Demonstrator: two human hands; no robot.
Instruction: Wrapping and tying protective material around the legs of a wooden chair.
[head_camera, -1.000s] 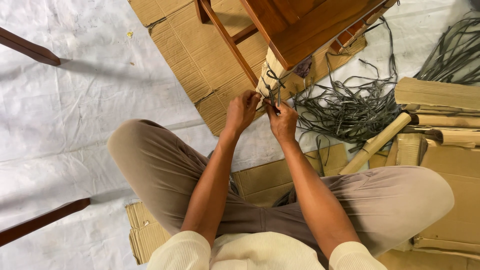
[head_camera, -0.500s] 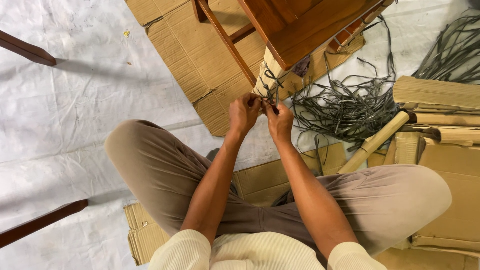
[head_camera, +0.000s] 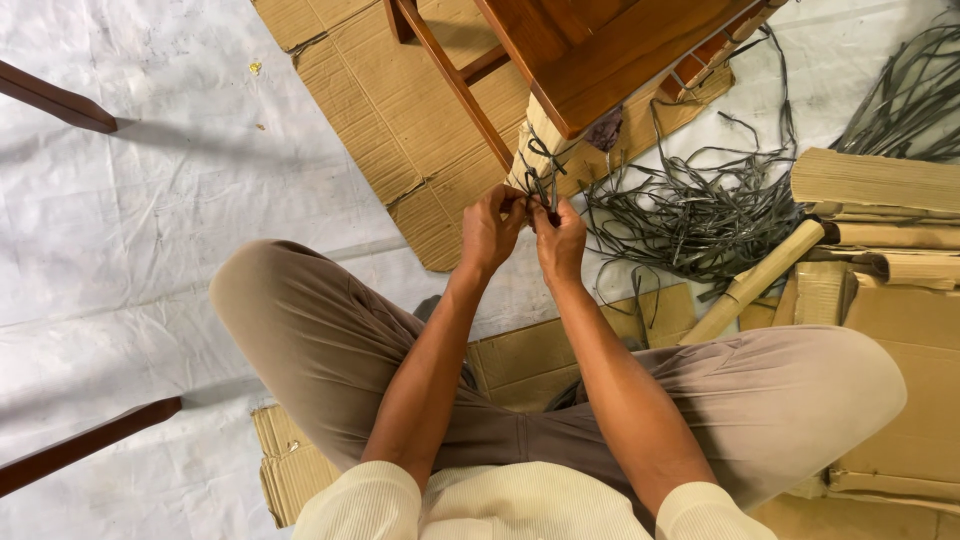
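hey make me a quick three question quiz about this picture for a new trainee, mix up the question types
1. True or false: both hands, the left hand and the right hand, pinch the dark strap tied round the cardboard-wrapped leg.
2. The loose pile of dark straps lies: A) left of the person's knees, B) on the person's right, beside the cardboard rolls, C) on the wooden furniture.
3. What covers the floor under the flattened cardboard sheet?

Key: 1 true; 2 B; 3 a white sheet.
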